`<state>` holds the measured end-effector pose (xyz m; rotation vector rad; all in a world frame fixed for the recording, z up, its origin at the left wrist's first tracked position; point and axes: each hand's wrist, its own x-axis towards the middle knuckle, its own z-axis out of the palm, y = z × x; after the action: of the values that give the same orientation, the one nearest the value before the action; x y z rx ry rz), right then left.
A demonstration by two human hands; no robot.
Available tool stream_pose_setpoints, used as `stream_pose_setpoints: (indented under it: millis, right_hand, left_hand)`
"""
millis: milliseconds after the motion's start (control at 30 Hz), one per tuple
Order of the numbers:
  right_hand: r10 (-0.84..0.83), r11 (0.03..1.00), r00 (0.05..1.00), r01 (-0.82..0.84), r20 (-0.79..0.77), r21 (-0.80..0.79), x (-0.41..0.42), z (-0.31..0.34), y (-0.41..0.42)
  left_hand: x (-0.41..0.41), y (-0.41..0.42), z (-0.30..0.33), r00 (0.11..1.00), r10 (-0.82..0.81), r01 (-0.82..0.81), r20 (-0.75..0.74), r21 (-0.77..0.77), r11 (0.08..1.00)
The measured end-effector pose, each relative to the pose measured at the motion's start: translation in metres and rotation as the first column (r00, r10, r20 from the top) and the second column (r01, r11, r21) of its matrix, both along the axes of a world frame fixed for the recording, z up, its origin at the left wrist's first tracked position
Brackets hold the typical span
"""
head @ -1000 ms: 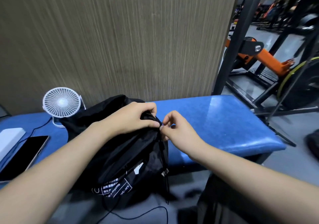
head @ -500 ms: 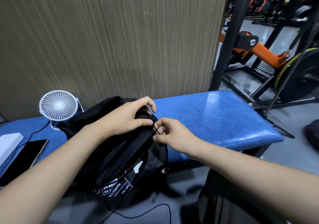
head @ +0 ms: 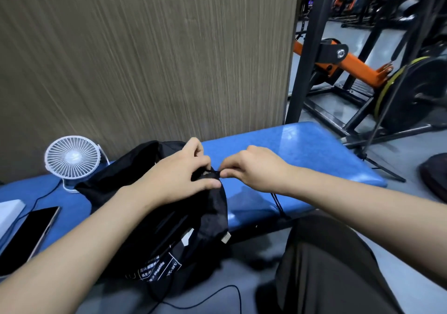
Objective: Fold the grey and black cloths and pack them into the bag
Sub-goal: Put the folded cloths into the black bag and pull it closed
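The left hand (head: 176, 175) grips the gathered mouth of the black bag (head: 169, 219), fingers curled over the bunched cloth and thumb pressed under it. Just to its right, the right hand (head: 256, 168) pinches the thin black cord (head: 214, 172) where it leaves the bag's mouth, thumb and forefinger closed on it. A strand of cord runs down under the right wrist toward the near edge of the bench (head: 297, 149).

The bag lies on the blue bench and hangs over its near edge, with a white-printed label (head: 159, 269) on its lower part and a small pale tab (head: 226, 238) on its right side. Whether the cloths are inside cannot be told; none shows outside.

To the far left of the bag stands a small white fan (head: 72, 157), its thin cable trailing left across the bench. At the near left lies a dark phone (head: 26, 236), touching or just beside a white object (head: 9, 210) cut by the frame. A black cable (head: 217, 296) loops on the grey floor below the bag.

A wood-grain wall (head: 145, 59) rises behind the bench. To the right stands a black and orange gym machine (head: 348, 64) with a black weight plate (head: 418, 93).
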<state>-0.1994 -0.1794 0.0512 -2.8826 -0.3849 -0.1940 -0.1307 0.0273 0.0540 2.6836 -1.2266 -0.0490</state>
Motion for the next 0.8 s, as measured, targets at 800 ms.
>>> stream_pose_setpoints:
  millis: [800]
  right_hand:
    - [0.053, 0.689, 0.986, 0.077, -0.155, 0.721, 0.014, -0.016, 0.017]
  left_hand:
    - [0.006, 0.001, -0.015, 0.992, -0.003, -0.016, -0.127, -0.145, 0.989]
